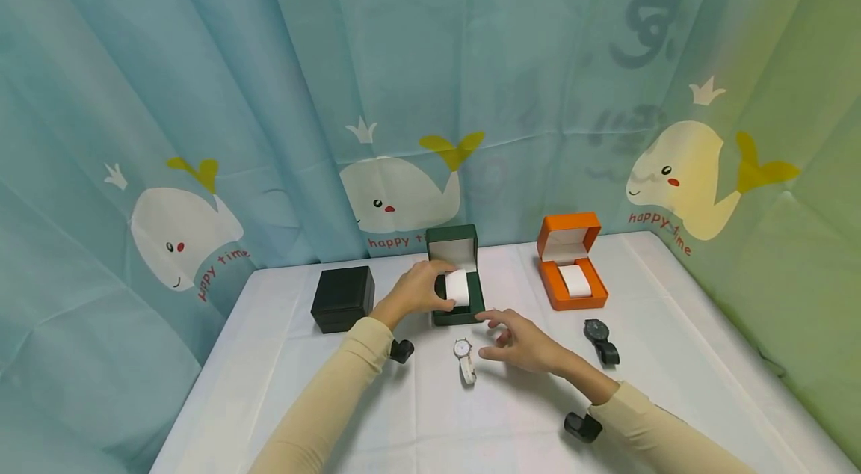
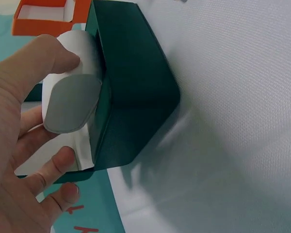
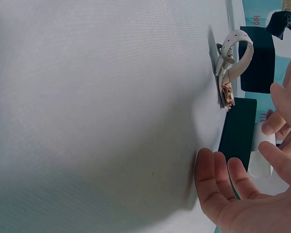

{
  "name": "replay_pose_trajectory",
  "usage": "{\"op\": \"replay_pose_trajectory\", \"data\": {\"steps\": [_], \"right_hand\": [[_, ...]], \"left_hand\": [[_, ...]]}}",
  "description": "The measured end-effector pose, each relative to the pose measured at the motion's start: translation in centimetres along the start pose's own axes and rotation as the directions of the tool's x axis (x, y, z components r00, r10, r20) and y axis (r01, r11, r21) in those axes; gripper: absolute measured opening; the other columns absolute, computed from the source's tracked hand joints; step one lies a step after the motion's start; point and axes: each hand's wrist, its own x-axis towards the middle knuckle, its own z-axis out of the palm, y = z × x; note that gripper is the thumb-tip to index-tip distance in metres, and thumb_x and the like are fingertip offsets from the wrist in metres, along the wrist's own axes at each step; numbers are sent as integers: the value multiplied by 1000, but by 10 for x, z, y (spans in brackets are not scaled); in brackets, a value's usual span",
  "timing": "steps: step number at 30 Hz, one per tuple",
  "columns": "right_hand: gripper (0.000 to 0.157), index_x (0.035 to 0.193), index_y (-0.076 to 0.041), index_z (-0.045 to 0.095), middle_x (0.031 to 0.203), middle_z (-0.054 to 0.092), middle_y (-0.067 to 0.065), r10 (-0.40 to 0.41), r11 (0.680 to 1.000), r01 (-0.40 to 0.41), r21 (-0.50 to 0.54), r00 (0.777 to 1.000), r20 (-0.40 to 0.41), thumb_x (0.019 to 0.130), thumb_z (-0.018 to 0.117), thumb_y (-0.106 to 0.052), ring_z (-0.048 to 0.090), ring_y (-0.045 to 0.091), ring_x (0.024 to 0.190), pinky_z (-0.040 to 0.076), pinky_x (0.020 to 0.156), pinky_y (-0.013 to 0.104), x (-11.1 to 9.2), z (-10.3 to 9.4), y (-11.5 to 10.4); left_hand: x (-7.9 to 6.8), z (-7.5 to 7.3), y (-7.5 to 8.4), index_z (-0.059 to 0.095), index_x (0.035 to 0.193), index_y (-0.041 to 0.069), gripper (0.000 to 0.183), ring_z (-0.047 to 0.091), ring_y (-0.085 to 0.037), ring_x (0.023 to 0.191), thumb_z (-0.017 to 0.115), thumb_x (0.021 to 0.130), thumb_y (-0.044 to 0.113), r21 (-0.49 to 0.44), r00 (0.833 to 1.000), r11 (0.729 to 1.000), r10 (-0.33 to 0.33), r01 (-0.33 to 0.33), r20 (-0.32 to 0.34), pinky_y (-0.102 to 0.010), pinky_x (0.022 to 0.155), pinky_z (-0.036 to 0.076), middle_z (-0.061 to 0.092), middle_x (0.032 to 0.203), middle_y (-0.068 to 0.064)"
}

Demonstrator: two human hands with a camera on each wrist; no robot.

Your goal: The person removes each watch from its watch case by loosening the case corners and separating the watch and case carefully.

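Observation:
An open green watch box [image 1: 459,318] stands at the back middle of the table, its lid raised. Inside it a white watch cushion [image 1: 457,287] is held between the thumb and fingers of my left hand [image 1: 418,290]. The left wrist view shows the cushion's grey end [image 2: 73,103], with my thumb on its white side. My right hand [image 1: 528,343] hovers at the box's front right corner, fingers loosely bent and holding nothing. Just left of it lies a watch with a white strap [image 1: 465,363], its pale dial toward the box and its strap looped up in the right wrist view.
To the left sits a closed black box [image 1: 343,299]. An open orange watch box [image 1: 580,303] with a white cushion [image 1: 575,280] stands at the back right. A black watch [image 1: 599,339] lies in front of it. Behind the table hangs a whale-printed curtain [image 1: 538,25].

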Motion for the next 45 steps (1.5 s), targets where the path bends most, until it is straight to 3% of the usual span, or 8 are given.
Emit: {"op": "replay_pose_trajectory", "data": {"steps": [17,24,35,45], "right_hand": [[62,141,-1,57,122,60,23,-20,1000,20,-5,1000,-6,90,81,-27,60,28,89,50,79,40,-1,0,2],[61,141,-1,57,123,61,23,-21,1000,21,-21,1000,-4,91,81,-26,60,24,88,50,78,37,0,-1,2],[60,140,-2,57,123,60,23,-19,1000,19,-11,1000,-5,91,80,-26,60,25,88,50,78,37,-1,1,4],[60,141,-3,57,124,61,22,-9,1000,9,-17,1000,-3,91,80,-27,59,24,87,48,77,32,-1,0,5]], "left_hand": [[2,7,-1,67,134,11,62,63,-26,112,89,80,30,51,999,998,-24,22,38,-44,94,52,69,127,-5],[1,10,-3,66,136,8,63,58,-30,125,88,81,31,74,999,997,-17,14,39,-47,104,49,64,136,-8],[3,14,4,62,141,8,65,51,-33,134,85,85,31,120,994,990,-81,71,75,-50,107,46,55,147,-11],[3,12,12,60,145,11,62,53,-31,126,81,90,31,185,989,979,-104,83,108,-48,98,52,54,142,-9]]}}
